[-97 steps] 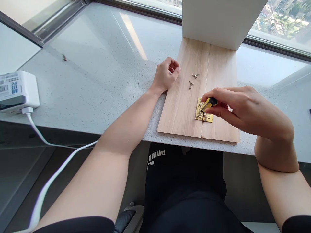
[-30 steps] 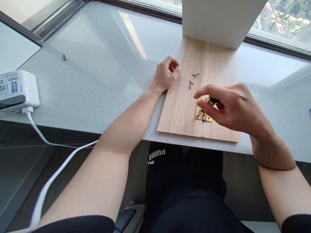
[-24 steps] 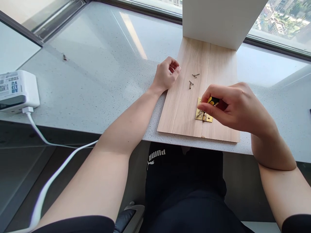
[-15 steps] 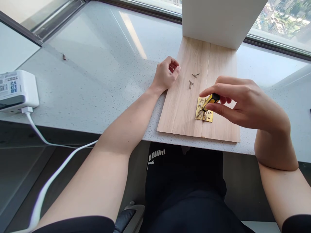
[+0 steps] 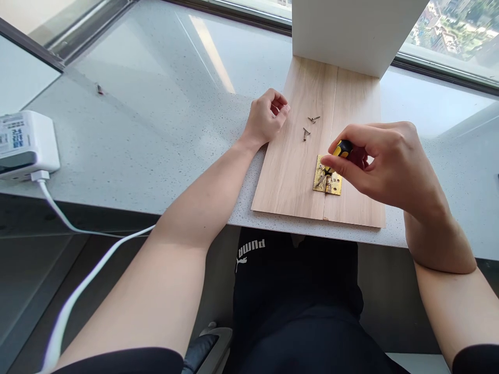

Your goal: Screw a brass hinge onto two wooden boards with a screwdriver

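My right hand (image 5: 382, 158) grips a short yellow-and-black screwdriver (image 5: 343, 148) between thumb and fingers. The tool leans, its tip down on the left leaf of a brass hinge (image 5: 336, 186). That hinge lies across the seam between two light wood boards (image 5: 288, 176), near their front edge. Several small screws (image 5: 306, 134) lie loose in two groups on the left board, behind the hinge. My left hand (image 5: 268, 115) rests at the left edge of the boards with its fingers curled; nothing shows in it.
A white upright panel (image 5: 351, 36) stands at the back of the boards. On the speckled countertop (image 5: 156, 130) at the far left are a white power adapter (image 5: 42, 143) with a white cable (image 5: 89, 265) and a small dark object (image 5: 100, 90). Windows line the back.
My right hand has turned, and its fingers have closed more around the screwdriver handle. The screwdriver tip stays on the hinge. My left hand is nearly still.
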### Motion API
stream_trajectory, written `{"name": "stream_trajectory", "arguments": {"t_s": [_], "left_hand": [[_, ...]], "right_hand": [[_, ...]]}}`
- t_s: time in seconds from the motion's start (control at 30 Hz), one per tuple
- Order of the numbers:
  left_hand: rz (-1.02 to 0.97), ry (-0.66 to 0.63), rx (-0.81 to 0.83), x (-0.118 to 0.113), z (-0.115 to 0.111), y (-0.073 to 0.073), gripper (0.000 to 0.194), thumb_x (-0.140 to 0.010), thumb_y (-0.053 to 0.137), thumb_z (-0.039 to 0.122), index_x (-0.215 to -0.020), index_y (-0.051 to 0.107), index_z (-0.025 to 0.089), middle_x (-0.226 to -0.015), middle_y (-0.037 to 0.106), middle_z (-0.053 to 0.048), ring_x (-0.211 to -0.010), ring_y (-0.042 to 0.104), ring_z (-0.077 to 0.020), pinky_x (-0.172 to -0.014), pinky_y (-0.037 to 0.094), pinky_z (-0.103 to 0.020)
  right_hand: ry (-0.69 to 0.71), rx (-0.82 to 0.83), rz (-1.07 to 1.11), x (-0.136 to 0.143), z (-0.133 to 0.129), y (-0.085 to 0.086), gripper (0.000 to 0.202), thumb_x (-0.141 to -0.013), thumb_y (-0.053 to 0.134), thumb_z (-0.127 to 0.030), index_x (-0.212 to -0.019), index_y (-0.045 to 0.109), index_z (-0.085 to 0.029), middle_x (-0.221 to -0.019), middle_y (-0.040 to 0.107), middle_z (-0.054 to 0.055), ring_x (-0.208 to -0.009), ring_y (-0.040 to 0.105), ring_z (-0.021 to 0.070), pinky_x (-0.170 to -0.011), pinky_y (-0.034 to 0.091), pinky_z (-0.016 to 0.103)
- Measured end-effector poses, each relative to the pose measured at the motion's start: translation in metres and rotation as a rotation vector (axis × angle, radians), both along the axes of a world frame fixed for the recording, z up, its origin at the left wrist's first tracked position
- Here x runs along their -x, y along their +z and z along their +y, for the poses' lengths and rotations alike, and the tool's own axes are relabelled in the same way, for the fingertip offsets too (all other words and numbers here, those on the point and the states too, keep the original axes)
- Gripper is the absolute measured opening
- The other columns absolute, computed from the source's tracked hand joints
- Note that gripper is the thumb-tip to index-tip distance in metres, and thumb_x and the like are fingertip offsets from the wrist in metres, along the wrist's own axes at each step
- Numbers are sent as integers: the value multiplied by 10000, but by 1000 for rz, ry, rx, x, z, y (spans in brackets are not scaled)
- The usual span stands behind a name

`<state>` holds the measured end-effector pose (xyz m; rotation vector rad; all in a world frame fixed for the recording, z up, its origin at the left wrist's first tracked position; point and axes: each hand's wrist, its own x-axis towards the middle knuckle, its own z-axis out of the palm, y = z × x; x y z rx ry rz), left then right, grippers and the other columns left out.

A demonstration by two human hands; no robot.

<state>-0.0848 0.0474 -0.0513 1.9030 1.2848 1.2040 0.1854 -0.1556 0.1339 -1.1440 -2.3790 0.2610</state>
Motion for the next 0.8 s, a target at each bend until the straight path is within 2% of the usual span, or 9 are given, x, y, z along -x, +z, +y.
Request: {"name": "stream_trajectory", "arguments": {"t_s": [0.17,0.33,0.47,0.53,0.63,0.7,0.8], "left_hand": [[28,-1,53,-2,-1,3,551,-1192,862,671,-1061,555,233,-852,484,37,-982,501,-136,-843,399,-382],[73,5,59,-4,-3,7,579,-1219,778,734,-1057,534,235,-865,489,33,-988,501,-138,-845,390,-387],[75,5,55,-3,-2,5,616,-1196,760,797,-1050,539,242,-847,477,30,-983,497,-148,-855,411,-386],[62,7,30,-1,-1,3,603,-1182,792,782,-1048,548,247,-843,487,27,-980,514,-156,-857,441,-378],[62,10,-9,1,2,-2,567,-1191,800,742,-1044,559,249,-876,532,18,-974,561,-156,-856,495,-371],[61,10,-18,2,4,-5,557,-1186,805,739,-1045,579,250,-907,583,16,-961,575,-145,-852,519,-370],[19,9,-33,3,4,-6,612,-1088,809,874,-1027,620,295,-908,651,5,-958,586,-185,-845,555,-402]], "right_hand": [[-154,-38,76,13,-9,-9,415,-1132,765,-360,-823,499,-280,-669,612,-31,-589,487,163,-636,444,382],[-138,13,148,18,-9,-11,212,-1138,668,-251,-936,608,-279,-638,571,-62,-534,442,151,-611,420,371],[-52,95,42,7,-4,0,232,-1169,673,-298,-938,657,-277,-622,544,-72,-534,430,147,-621,424,369],[14,124,10,0,-1,5,231,-1175,690,-330,-951,680,-273,-649,579,-62,-563,479,152,-642,444,371],[119,101,-43,-9,1,10,130,-1156,668,-275,-1061,754,-254,-862,736,-2,-677,589,167,-711,500,377],[180,60,-78,-14,3,12,169,-1150,627,-227,-1193,790,-237,-1063,796,47,-758,635,177,-759,535,381],[282,50,-88,-19,7,14,197,-1194,625,-248,-1286,799,-232,-1146,802,60,-815,673,181,-788,562,368]]}}
